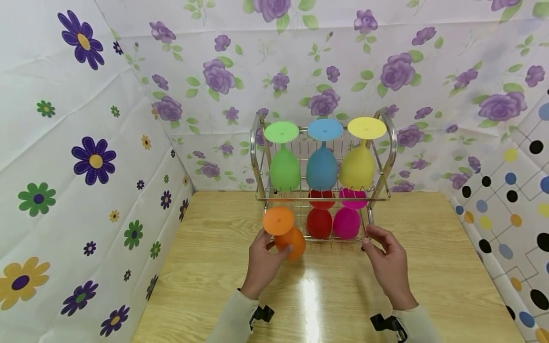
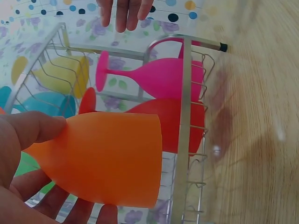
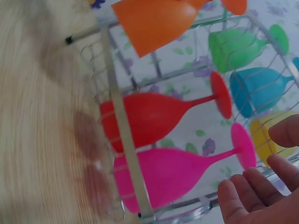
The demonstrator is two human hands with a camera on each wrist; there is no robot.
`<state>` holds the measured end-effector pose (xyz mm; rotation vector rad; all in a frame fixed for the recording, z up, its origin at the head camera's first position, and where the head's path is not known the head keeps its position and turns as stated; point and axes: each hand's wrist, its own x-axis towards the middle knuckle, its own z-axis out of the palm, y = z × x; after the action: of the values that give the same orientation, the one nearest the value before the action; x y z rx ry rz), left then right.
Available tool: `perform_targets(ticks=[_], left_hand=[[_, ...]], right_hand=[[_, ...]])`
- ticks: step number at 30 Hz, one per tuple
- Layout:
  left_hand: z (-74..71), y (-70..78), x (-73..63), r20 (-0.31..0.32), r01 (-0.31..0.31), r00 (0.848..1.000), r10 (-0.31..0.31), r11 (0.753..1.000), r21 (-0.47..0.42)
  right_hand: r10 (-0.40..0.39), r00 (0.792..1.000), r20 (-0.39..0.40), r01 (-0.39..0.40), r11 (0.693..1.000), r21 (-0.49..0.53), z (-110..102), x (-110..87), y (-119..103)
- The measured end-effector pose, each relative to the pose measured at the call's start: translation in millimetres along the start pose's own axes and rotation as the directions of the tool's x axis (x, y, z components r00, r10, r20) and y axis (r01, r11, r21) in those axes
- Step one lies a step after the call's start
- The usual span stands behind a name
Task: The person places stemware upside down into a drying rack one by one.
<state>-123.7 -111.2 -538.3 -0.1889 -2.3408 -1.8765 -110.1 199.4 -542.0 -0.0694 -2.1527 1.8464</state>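
My left hand (image 1: 262, 267) holds an orange goblet (image 1: 295, 245) upside down, thumb on one side of the bowl and fingers on the other. The goblet is at the front left of a two-tier metal rack (image 2: 186, 84), its rim facing down. Upside down on the lower tier stand a red goblet (image 1: 319, 224) and a pink goblet (image 1: 346, 224). On the upper tier are green (image 1: 285, 170), blue (image 1: 321, 170) and yellow (image 1: 357, 170) goblets, also inverted. Beside the rack's right side, my right hand (image 1: 389, 267) has loosely bent fingers and holds nothing; whether it touches the rack I cannot tell.
The rack stands on a wood-grain table (image 1: 206, 276) near the back wall. Floral sheets (image 1: 291, 47) cover the back and left, and a dotted sheet (image 1: 506, 205) is on the right.
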Motion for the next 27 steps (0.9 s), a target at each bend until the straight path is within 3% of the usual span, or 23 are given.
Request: perform_targets(ticks=[6, 11, 20, 27], left_hand=[[5.7, -7.2, 10.1, -0.018, 0.0, 1.0, 0.001, 0.999, 0.051], [10.9, -10.8, 18.3, -0.041, 0.011, 0.999, -0.007, 0.995, 0.097], [17.1, -16.4, 29.8, -0.056, 0.021, 0.998, -0.012, 0.988, 0.153], [19.3, -19.3, 39.7, -0.057, 0.022, 0.998, -0.012, 0.983, 0.183]], right_hand=[[-0.125, 0.99, -0.069, 0.105, 0.965, -0.239, 1.8, 9.3, 20.7], [-0.157, 0.979, -0.132, 0.105, 0.937, -0.333, 3.0, 18.2, 36.3], [-0.09, 0.974, -0.206, 0.023, 0.951, -0.308, 8.8, 31.6, 64.0], [-0.11, 0.961, -0.252, 0.038, 0.961, -0.274, 10.1, 37.9, 74.5]])
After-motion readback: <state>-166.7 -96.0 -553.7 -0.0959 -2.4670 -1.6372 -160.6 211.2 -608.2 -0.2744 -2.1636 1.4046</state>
